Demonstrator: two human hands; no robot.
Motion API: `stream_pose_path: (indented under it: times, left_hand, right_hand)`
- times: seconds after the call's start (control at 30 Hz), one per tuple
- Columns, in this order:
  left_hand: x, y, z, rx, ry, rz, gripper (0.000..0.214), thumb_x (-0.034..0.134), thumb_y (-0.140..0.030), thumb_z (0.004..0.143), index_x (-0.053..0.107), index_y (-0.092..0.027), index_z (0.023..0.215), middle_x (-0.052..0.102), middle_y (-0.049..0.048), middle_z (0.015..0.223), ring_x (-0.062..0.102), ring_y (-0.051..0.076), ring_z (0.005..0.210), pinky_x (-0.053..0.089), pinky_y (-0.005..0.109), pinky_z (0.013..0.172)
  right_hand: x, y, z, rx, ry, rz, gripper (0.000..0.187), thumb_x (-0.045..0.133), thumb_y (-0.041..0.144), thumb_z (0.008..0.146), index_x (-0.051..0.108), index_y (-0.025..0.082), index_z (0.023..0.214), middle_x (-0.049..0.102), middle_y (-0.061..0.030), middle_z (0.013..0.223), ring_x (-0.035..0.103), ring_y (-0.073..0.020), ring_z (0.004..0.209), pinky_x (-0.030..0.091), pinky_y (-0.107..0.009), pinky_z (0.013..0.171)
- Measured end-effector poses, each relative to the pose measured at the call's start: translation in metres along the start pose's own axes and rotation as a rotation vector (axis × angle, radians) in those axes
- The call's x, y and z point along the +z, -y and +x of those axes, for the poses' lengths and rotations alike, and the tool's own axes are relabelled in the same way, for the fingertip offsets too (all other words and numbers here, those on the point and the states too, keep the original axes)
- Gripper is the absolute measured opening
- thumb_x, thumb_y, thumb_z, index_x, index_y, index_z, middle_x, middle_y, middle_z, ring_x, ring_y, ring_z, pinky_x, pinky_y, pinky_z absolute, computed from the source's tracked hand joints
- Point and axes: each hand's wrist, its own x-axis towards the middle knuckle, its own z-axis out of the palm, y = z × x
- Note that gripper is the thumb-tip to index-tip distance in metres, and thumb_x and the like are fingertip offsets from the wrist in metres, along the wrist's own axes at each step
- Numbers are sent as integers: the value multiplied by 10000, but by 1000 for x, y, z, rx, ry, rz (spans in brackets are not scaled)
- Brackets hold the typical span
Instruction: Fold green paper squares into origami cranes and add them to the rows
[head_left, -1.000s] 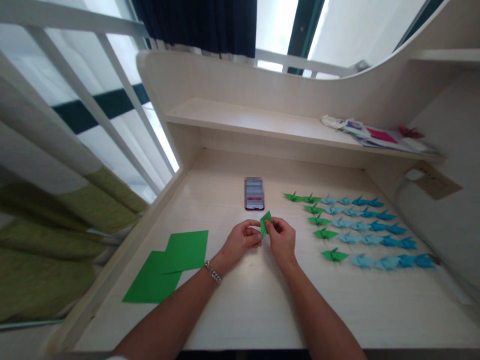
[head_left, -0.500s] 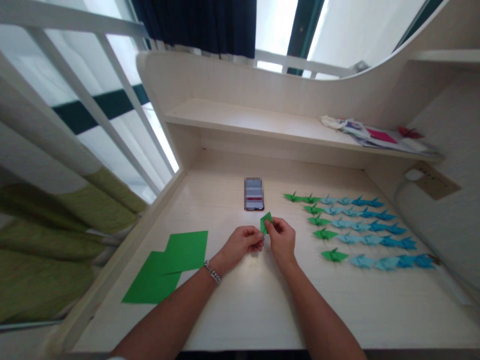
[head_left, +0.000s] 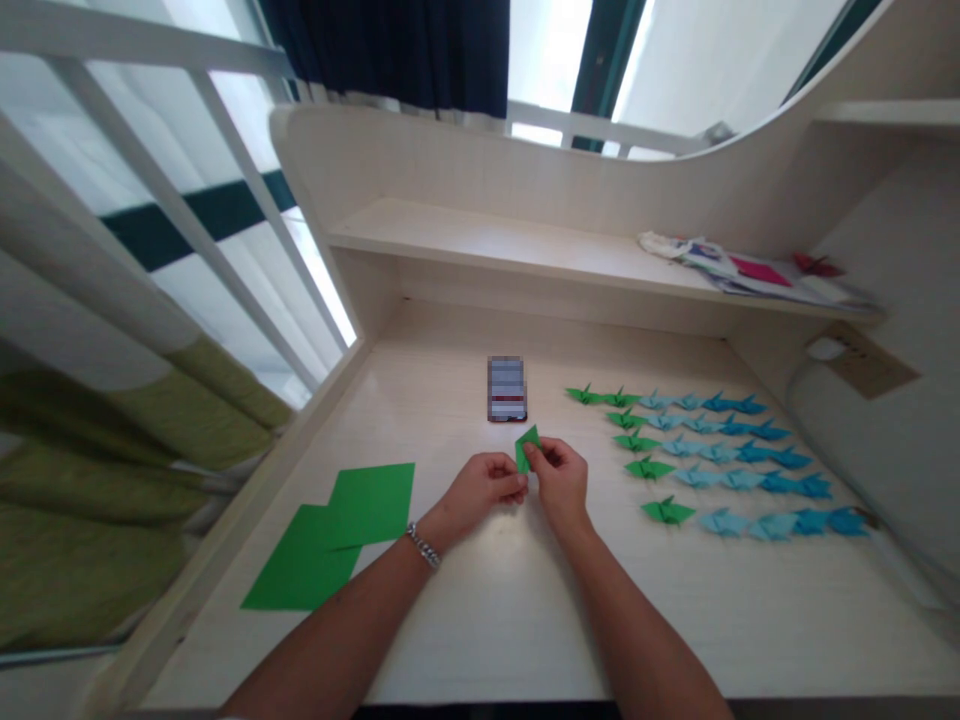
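Observation:
A small folded piece of green paper (head_left: 527,440) is held up between my hands near the middle of the desk. My right hand (head_left: 561,480) pinches it, thumb on its near face. My left hand (head_left: 489,482) is closed at the paper's lower tip, thumb and finger pressed together there. On the left wrist is a chain bracelet. Flat green paper sheets (head_left: 373,503) lie overlapping on the desk to the left. Rows of folded paper cranes stand to the right, with green cranes (head_left: 667,511) at the left ends and blue cranes (head_left: 772,526) further right.
A phone (head_left: 507,388) lies just beyond my hands. Behind it runs a low shelf (head_left: 480,240) with papers (head_left: 757,270) at its right end. A wall socket with a plug (head_left: 862,358) and cable is at the right. Railing and curtains (head_left: 112,480) border the left side.
Both hands keep their grip on the green paper, which has shifted very slightly left and tilted a little. The sheets and cranes stay put.

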Motion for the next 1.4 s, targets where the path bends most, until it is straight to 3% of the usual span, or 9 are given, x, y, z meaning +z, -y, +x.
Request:
stream_pose_path:
  times: [0.23,0.4,0.6,0.7,0.8,0.9,1.0,1.27,1.4]
  left_hand:
    - [-5,-5,-3,36,29,29,289,791,-264,577,577,-130,719,631,17,644,574,115,566,434,237,562]
    - [-4,-4,1,43,-97,-129,381,737,-340,668,526,-160,930,640,11,698,622,138,624,475,267,613]
    - [-4,-1,2,93,-63,-75,604,822,-148,507,507,-153,1022,632,-11,703,610,121,618,477,252,630]
    - [-6,-6,0,108,-84,-64,569,779,-200,598,508,-163,1097,630,-2,729,609,125,639,479,250,617]
    - [-9,-9,1,128,-143,-43,363,706,-269,699,569,-154,1015,644,27,773,617,137,703,488,256,642]
    - [-13,-7,5,107,-191,-7,240,723,-257,674,611,-131,846,642,27,709,600,126,639,480,245,608]
    - [-16,-3,7,90,-205,-49,224,741,-222,641,630,-130,812,646,22,684,600,127,613,486,257,606]
    - [-13,-7,5,60,-191,-250,178,742,-155,586,643,-128,732,661,28,691,620,146,626,508,297,640]
    - [-11,-8,4,70,-198,-261,146,715,-148,599,650,-117,726,670,46,705,636,167,660,518,315,671]
  right_hand:
    - [-2,0,2,38,3,77,265,682,382,675,683,138,776,645,-30,644,534,-136,562,440,-263,544]
    - [0,1,0,43,58,75,250,686,368,672,696,146,785,660,-34,656,539,-138,557,439,-264,541]
    - [2,-1,0,70,89,106,222,705,336,657,701,150,778,676,-35,671,569,-147,584,452,-273,573]
    - [0,-3,1,91,120,120,226,716,337,652,704,149,778,669,-28,651,556,-138,558,442,-264,547]
    - [-2,-5,2,134,174,145,241,733,338,639,710,147,785,675,-33,656,561,-135,555,448,-260,543]
    - [-6,-4,4,209,269,177,252,748,330,616,720,154,793,693,-41,689,596,-149,593,480,-276,581]
    - [-12,-2,5,273,370,225,258,748,310,609,728,164,821,708,-41,735,625,-154,636,503,-288,628]
    - [-18,1,7,331,374,271,265,781,266,557,739,159,797,711,-47,722,618,-137,607,503,-269,618]
    - [-17,6,6,379,395,284,245,744,333,623,731,140,774,710,-71,747,633,-154,650,504,-280,641]
